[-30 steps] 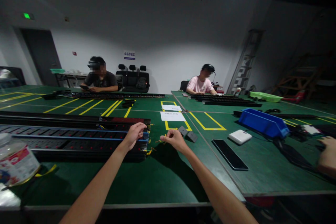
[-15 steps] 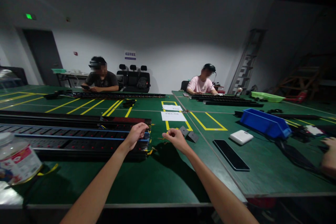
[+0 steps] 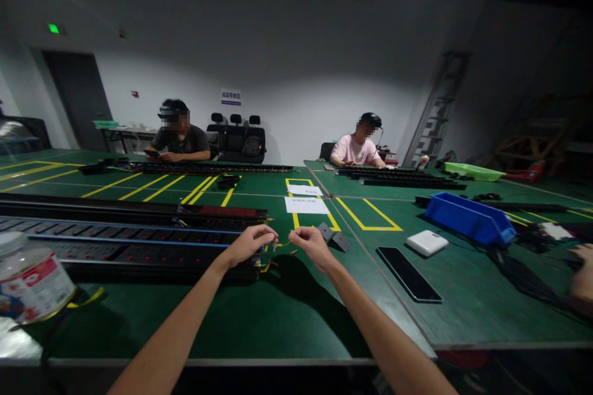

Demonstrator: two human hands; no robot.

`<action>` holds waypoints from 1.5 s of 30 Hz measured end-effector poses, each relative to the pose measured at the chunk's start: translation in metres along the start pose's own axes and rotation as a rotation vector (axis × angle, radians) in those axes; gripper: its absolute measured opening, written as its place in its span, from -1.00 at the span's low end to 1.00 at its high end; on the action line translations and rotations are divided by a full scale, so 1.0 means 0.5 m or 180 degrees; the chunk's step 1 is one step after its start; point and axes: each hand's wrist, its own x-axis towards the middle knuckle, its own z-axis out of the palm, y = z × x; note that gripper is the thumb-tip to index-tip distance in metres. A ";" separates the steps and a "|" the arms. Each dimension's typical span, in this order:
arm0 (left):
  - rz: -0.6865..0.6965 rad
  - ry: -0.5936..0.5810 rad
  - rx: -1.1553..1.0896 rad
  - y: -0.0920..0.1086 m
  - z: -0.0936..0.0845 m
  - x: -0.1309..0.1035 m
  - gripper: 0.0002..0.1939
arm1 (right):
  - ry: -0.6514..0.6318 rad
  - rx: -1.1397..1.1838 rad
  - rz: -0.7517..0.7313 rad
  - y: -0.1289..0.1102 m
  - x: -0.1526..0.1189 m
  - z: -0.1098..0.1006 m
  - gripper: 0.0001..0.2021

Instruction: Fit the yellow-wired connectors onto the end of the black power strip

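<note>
Long black socket strips (image 3: 152, 254) lie side by side at the left, with thin yellow and green wires (image 3: 265, 268) coming out of their right-hand ends. Just over those ends, my left hand (image 3: 250, 245) is closed in a pinch, with what looks like a thin wire at its fingertips. My right hand (image 3: 314, 247) faces it a short gap away, thumb and forefinger pinched together. Whatever the right fingertips hold is too small to make out. Close behind my right hand sit two small black end pieces (image 3: 341, 241).
A phone (image 3: 408, 274), a white case (image 3: 427, 242) and a blue bin (image 3: 467, 217) are on the green table (image 3: 324, 327) to the right. A clear jar (image 3: 34, 281) stands at left. Another person's hand (image 3: 582, 271) is at the right edge; two people sit opposite.
My left hand has moved right and slightly down, from above the strip ends towards my right hand. The right fingers have closed into a tighter pinch.
</note>
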 end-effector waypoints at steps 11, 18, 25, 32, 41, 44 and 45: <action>0.0197 -0.0228 0.0750 -0.005 0.003 -0.008 -0.76 | -0.0101 -0.0143 -0.0086 -0.010 -0.010 0.018 -0.59; 0.0441 -0.0430 0.1437 0.016 0.028 -0.022 -0.73 | 0.0378 -0.0216 -0.0248 0.005 -0.006 0.030 -0.62; 0.0393 -0.0482 0.1441 0.013 0.026 -0.017 -0.71 | 0.0519 -0.0175 -0.0332 0.008 -0.005 0.029 -0.69; 0.0365 0.0494 0.1811 -0.010 -0.021 0.007 -0.75 | 0.0627 0.0110 -0.0130 0.000 -0.002 0.033 -0.55; -0.0363 0.0895 0.3105 -0.021 -0.033 0.006 -0.81 | 0.0611 0.0023 0.0109 0.010 0.000 0.036 -0.48; -0.0469 0.0783 0.3262 -0.018 -0.029 0.005 -0.82 | 0.0510 -0.0059 0.0096 0.018 0.001 0.034 -0.47; -0.0477 0.0758 0.3296 -0.018 -0.029 0.005 -0.82 | 0.0484 -0.0067 0.0093 0.020 0.001 0.034 -0.47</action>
